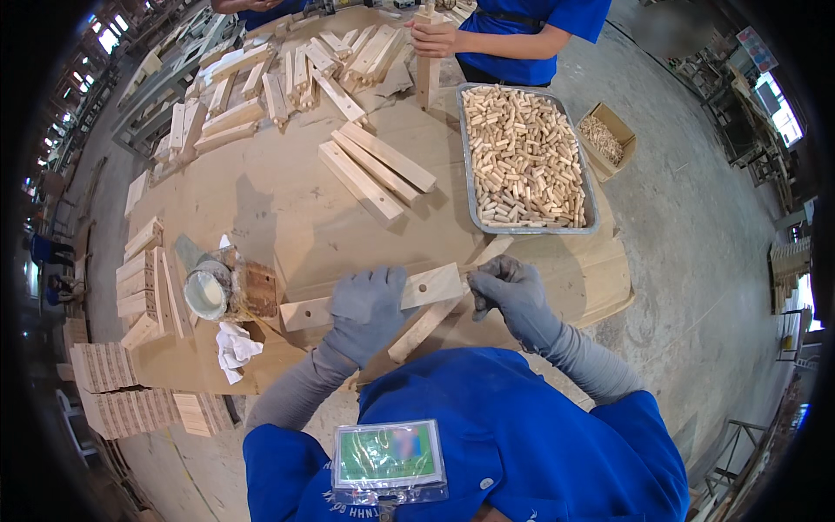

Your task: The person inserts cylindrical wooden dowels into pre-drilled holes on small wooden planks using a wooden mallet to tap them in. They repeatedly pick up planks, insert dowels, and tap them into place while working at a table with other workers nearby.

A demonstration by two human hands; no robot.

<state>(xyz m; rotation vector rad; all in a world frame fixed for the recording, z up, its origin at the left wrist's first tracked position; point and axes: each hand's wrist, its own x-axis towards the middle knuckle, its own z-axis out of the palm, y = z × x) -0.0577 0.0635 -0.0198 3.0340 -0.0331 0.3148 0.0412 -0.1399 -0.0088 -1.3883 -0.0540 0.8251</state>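
My left hand (370, 313), in a grey glove, is wrapped round a pale wooden bar (437, 285) with round holes in its face. The bar lies crosswise before me, over a second wooden strip (428, 327) that slants beneath it. At the bar's right end is my right hand (513, 296), also gloved, its fingers pinched together; what they hold, if anything, is too small to make out. Beyond that hand stands a grey tray (541, 230) heaped with short wooden dowels (522, 157). Left of my left hand sits a cup of whitish liquid (207, 294) against a stained wooden block (259, 290).
Three loose bars (374, 170) lie mid-table on cardboard (252, 196). More bars (230, 117) are piled at the far left, others stacked (139, 283) at the left edge. Crumpled white paper (235, 348) lies near the cup. Across the table, a co-worker's hand (433, 40) grips an upright bar.
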